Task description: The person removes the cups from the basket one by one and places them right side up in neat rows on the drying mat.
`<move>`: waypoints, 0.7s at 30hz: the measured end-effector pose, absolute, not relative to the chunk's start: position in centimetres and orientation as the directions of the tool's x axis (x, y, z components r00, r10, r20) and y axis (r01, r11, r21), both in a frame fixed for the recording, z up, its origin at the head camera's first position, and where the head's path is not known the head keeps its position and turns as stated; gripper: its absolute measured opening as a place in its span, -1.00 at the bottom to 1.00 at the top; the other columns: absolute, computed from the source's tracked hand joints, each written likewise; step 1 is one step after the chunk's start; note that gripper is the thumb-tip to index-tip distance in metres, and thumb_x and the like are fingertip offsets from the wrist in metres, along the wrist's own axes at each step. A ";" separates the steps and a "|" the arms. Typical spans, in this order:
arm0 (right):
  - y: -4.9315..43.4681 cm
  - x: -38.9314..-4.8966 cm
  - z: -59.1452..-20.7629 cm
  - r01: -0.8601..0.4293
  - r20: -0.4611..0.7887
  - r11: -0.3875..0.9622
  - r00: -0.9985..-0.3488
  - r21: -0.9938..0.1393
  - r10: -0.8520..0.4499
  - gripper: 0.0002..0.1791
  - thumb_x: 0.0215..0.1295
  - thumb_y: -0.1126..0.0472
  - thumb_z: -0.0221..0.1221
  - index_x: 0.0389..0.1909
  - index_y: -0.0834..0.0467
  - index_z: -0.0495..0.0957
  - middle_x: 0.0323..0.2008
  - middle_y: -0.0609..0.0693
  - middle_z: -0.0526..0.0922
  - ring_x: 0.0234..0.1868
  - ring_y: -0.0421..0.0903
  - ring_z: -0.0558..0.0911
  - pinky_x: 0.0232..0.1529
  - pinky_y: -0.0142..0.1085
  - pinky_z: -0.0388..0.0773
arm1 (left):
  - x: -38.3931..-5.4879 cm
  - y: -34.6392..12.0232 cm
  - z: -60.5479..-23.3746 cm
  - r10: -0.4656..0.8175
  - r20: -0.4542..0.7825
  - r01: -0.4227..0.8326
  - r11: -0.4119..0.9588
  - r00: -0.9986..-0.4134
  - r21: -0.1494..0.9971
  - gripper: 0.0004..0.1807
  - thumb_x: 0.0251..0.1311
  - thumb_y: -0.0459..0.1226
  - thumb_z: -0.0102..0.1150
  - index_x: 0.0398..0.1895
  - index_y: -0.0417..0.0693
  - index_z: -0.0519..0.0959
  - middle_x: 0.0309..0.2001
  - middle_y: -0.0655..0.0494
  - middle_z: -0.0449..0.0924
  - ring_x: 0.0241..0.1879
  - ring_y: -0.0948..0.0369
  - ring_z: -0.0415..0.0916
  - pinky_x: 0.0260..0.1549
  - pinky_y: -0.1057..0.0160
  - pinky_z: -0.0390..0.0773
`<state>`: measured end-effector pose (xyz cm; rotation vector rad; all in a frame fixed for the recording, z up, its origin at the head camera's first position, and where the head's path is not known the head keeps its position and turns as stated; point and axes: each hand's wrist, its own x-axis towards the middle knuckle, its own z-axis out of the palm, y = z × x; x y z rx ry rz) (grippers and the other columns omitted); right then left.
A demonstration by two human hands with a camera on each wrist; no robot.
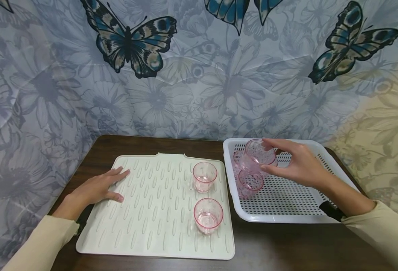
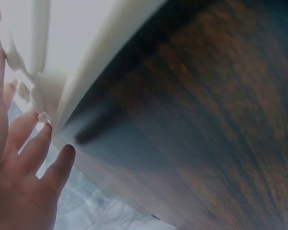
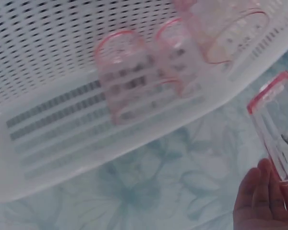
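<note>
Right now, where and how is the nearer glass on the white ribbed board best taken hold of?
The nearer glass is probably best gripped round its upper side wall, just below the pink rim, coming from the left. It stands upright, mouth up, with bare white ribbed board to its left; the farther glass stands behind it, and the right hand holds another glass.

Room to pass lies over the white tray (image 1: 151, 222) between the left hand (image 1: 95, 189) and two glasses (image 1: 208, 218) blocking its right.
</note>
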<state>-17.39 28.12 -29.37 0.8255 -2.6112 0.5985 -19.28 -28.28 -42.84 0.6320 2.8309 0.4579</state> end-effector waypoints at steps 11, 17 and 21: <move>23.3 -17.2 -29.8 -0.685 0.415 0.608 -0.728 -0.401 -0.546 -0.23 -0.07 0.15 0.56 0.23 0.24 0.55 0.00 0.03 0.70 -0.17 -0.13 0.67 -0.18 -0.23 0.64 | -19.2 -28.1 -42.6 0.449 -0.123 0.388 0.857 -0.885 0.339 0.14 -0.12 0.28 0.33 0.51 -0.11 0.23 0.47 -0.38 0.11 0.39 -0.37 0.13 0.08 -0.35 0.36; 20.1 -16.5 -29.4 -0.703 0.374 0.557 -0.709 -0.442 -0.598 -0.22 -0.01 0.05 0.53 0.26 0.22 0.53 0.08 0.04 0.68 -0.11 -0.14 0.68 -0.10 -0.18 0.64 | -19.2 -28.1 -42.7 0.447 -0.121 0.389 0.860 -0.887 0.329 0.14 -0.12 0.27 0.33 0.50 -0.11 0.24 0.46 -0.38 0.12 0.38 -0.37 0.15 0.07 -0.34 0.37; 18.2 -16.1 -29.5 -0.732 0.348 0.508 -0.671 -0.454 -0.655 -0.19 0.04 0.02 0.50 0.30 0.24 0.48 0.09 0.02 0.67 -0.03 -0.12 0.67 0.01 -0.14 0.59 | -19.2 -28.1 -42.8 0.444 -0.117 0.388 0.863 -0.889 0.322 0.14 -0.14 0.28 0.33 0.50 -0.10 0.24 0.45 -0.38 0.13 0.36 -0.38 0.17 0.06 -0.34 0.38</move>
